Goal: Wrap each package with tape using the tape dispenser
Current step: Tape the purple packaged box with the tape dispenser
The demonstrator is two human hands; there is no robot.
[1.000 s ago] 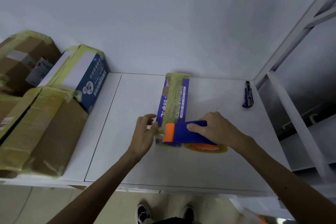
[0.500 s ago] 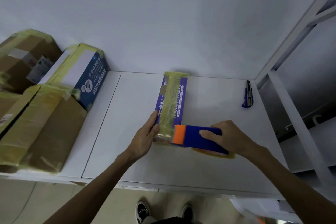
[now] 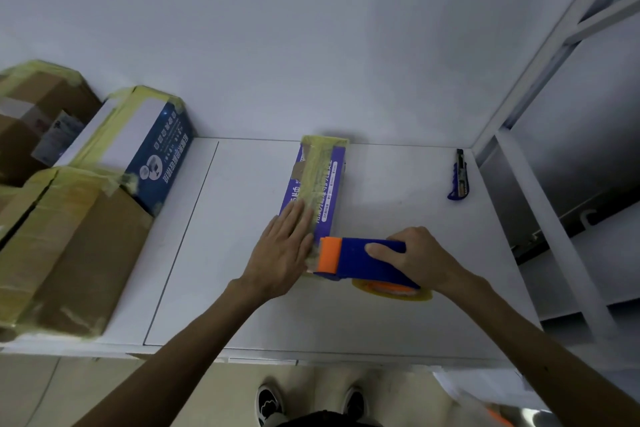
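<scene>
Print on box [image 3: 327, 198] unreadable; left hand [image 3: 282, 250] flat on its near end, right hand [image 3: 420, 258] gripping dispenser [image 3: 349, 258] mid-tabletop.

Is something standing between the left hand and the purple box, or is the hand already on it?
Nothing visible: the left hand lies flat on the purple box, beside the tape dispenser.

Left hand [image 3: 282, 250] is laid flat, fingers extended; right hand [image 3: 420, 258] is clenched, apparently gripping, thumb forward.
</scene>
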